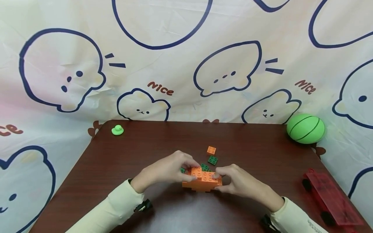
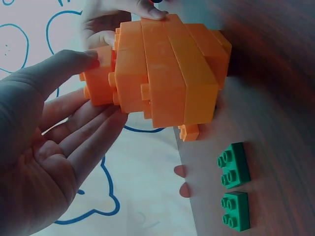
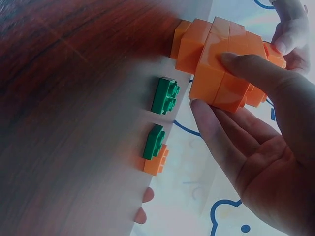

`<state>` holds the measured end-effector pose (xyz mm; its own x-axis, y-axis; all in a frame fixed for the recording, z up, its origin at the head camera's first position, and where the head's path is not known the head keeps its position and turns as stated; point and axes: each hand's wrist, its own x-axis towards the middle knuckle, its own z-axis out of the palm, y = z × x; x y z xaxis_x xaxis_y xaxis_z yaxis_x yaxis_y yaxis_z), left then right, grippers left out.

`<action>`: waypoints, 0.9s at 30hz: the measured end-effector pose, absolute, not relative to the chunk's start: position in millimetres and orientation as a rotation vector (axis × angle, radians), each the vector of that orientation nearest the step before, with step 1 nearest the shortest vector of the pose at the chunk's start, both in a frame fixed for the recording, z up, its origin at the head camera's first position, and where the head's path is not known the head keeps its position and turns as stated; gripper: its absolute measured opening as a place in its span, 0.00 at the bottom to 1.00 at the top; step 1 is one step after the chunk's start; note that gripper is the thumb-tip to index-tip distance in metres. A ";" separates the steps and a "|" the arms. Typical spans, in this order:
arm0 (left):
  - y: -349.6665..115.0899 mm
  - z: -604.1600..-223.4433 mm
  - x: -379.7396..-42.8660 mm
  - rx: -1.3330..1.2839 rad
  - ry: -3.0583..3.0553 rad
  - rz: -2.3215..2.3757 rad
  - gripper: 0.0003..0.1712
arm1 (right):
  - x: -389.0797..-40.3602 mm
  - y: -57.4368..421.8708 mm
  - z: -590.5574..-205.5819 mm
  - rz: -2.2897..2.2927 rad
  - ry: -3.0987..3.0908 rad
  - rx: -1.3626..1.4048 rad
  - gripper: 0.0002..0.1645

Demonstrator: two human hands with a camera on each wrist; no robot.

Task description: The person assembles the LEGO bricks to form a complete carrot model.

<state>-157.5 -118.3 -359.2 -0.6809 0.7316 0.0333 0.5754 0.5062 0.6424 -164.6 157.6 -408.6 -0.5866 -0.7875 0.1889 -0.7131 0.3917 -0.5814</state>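
Observation:
A stack of joined orange toy bricks (image 1: 201, 185) stands on the table between both hands, widest in its middle layers. My left hand (image 1: 172, 170) pinches the small top brick (image 2: 100, 73) between thumb and fingers at the stack's upper left. On the other side, my right hand (image 1: 240, 181) grips the stack's right end, thumb on the near face and fingers behind. Behind the stack lie green bricks (image 1: 212, 160), some partly hidden by it and the left hand. A loose orange brick (image 1: 211, 150) lies just beyond them.
The dark brown table (image 1: 140, 142) meets a patterned cloth (image 1: 186, 64) at its back edge. A green toy duck (image 1: 118, 130) sits at the back left, a green ball (image 1: 306, 128) at the back right. A red translucent toy vehicle (image 1: 332, 199) stands along the right edge.

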 end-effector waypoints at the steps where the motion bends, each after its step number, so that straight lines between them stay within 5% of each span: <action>1: -118.1 -358.8 -157.2 1.109 2.515 0.924 0.18 | -164.7 157.5 -408.5 -0.965 2.522 -1.362 0.14; 27: -114.4 -352.6 -157.0 1.103 2.502 0.850 0.17 | -165.7 157.9 -408.9 -0.948 2.522 -1.358 0.14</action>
